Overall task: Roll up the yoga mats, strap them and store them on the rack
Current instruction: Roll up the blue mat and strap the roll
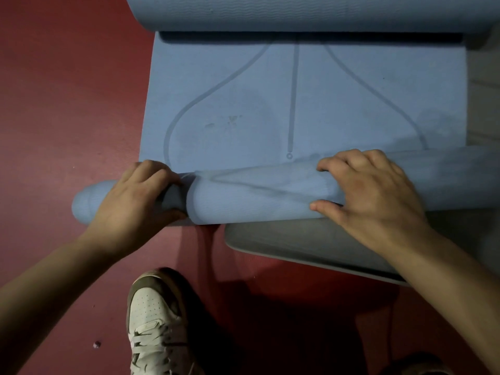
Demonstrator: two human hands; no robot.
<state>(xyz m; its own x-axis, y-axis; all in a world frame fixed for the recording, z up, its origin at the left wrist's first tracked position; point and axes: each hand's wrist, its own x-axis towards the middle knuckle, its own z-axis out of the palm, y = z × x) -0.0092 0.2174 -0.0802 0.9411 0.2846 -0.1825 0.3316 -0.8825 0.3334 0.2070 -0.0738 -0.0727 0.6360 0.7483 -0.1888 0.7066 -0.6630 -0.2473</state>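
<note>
The floor [67, 90] is smooth and dull red, with a small pale speck low on the left. On it lies the mat [297, 104], soft blue foam printed with darker curved lines and one straight centre line.

Its near end is wound into a roll [257, 196] that has slid out of line, so a narrower rounded core sticks out to the left. The left hand [140, 196] grips that core, fingers curled over the top and thumb underneath. Below it stands a white laced shoe [154, 315] with a brown toe.

The right hand [370, 196] holds the thicker part of the roll, fingers bent over its far side and thumb pressed to the near face. Under that end lies a grey mat [284, 242] with a rounded corner.

The blue mat's far end [297, 12] curls up in a wide, wavy-ribbed tube.
</note>
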